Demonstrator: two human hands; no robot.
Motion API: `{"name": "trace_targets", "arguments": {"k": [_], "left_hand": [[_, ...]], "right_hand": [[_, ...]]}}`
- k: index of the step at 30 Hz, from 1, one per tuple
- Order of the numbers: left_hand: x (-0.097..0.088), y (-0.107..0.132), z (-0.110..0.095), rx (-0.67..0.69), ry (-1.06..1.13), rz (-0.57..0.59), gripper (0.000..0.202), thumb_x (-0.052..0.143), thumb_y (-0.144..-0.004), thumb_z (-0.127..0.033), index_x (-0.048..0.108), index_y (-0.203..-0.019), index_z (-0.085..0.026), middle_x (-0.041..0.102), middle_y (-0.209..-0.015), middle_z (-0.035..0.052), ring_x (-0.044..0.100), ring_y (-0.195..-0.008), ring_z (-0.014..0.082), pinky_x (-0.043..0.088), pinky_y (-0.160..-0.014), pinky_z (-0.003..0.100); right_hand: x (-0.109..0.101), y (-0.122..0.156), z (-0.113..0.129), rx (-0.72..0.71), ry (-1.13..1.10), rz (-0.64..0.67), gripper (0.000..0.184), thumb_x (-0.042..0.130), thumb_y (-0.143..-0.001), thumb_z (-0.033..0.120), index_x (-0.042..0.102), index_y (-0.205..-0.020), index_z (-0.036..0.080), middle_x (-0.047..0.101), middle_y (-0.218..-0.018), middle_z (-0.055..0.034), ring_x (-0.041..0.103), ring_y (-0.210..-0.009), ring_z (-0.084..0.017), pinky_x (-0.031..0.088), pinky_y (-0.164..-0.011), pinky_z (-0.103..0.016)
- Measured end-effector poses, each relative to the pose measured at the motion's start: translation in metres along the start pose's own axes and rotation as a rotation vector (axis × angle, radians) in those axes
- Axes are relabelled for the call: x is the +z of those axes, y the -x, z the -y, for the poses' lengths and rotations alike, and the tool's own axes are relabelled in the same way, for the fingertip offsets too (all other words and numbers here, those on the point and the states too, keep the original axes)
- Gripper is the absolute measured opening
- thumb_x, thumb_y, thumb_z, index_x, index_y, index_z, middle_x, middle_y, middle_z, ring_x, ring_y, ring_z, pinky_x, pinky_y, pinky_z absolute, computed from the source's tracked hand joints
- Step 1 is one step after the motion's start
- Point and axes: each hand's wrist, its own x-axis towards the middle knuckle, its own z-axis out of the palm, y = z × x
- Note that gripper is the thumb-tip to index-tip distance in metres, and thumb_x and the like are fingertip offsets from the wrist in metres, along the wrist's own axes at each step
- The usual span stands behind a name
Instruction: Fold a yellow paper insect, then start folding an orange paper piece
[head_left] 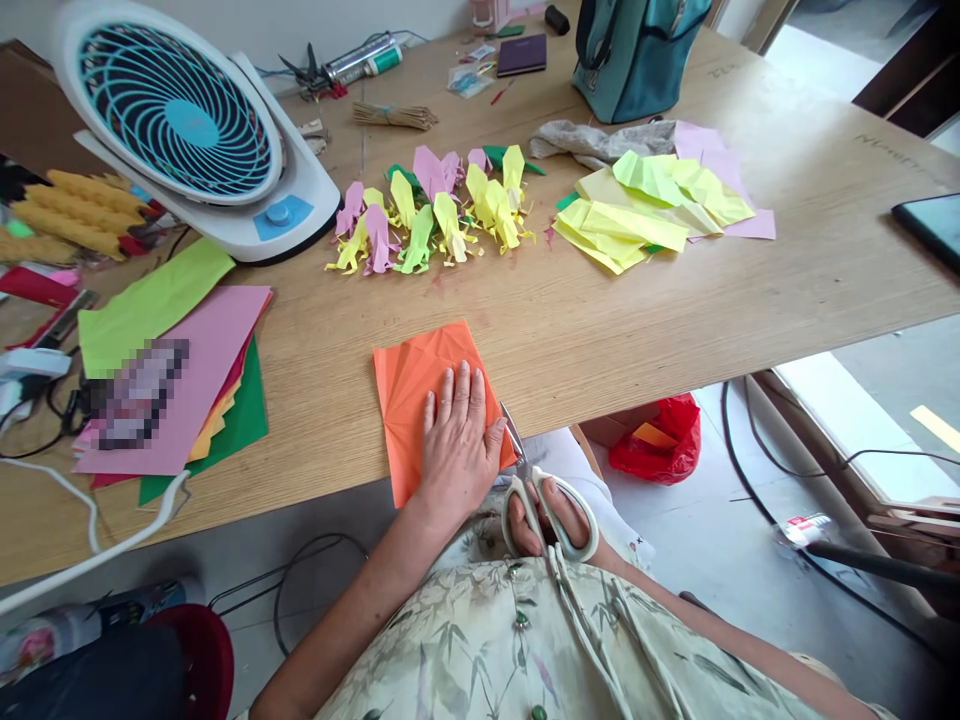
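A creased sheet of orange paper [405, 395] lies at the table's near edge, its lower part reaching past the edge. My left hand [461, 440] rests flat on it, fingers stretched out and close together. In my right hand [559, 515] is a pair of white-handled scissors [574, 500], with fingers through the loops. The blades point up and meet the paper's right edge beside my left thumb; whether they are cutting into it cannot be made out.
Folded paper figures [420, 215] stand in rows behind the orange sheet. Yellow folded papers [622, 235] lie right of them. A fan [277, 200] and stacked coloured paper [217, 330] are on the left. A teal bag [637, 60] and a phone [934, 225] are on the right.
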Motion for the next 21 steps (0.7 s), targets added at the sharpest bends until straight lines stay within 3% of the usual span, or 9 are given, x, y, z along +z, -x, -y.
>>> {"name": "trace_targets", "arguments": {"k": [21], "left_hand": [[-0.001,0.012,-0.005,0.038,-0.022,0.009,0.065,0.023,-0.102,-0.044,0.024,-0.154,-0.006,0.019,-0.162,0.0137,0.017,-0.151,0.0310,0.022,-0.120,0.052]], "right_hand": [[0.005,-0.002,0.005,0.013,0.005,-0.062,0.050,0.045,-0.090,0.067,0.057,-0.080,0.020,0.049,-0.049,0.0028,0.037,-0.043,-0.011,0.030,-0.046,-0.024]]}}
